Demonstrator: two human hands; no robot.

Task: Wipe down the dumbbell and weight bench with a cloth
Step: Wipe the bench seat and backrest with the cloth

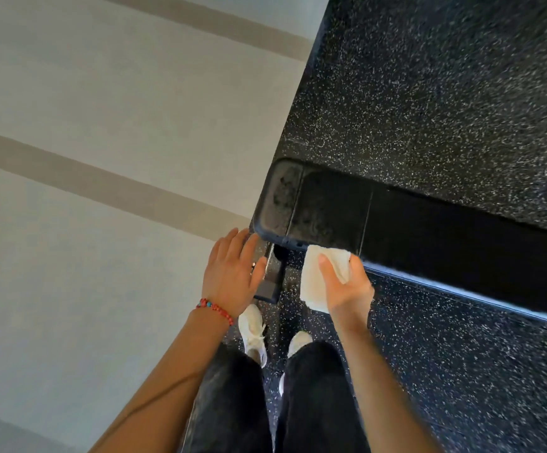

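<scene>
A black padded weight bench [429,237] runs from the middle of the view to the right edge, with dusty smears on its near end. My right hand [347,286] grips a folded white cloth [317,279] against the bench's near side edge. My left hand [232,273] hovers open with fingers spread just left of the bench's end, above the bench's metal foot [270,282]. No dumbbell is in view.
Black speckled rubber flooring [445,93] lies under and around the bench. To the left is a pale wall or floor [85,142] with beige stripes. My two legs in dark trousers and white shoes [252,331] stand close to the bench's foot.
</scene>
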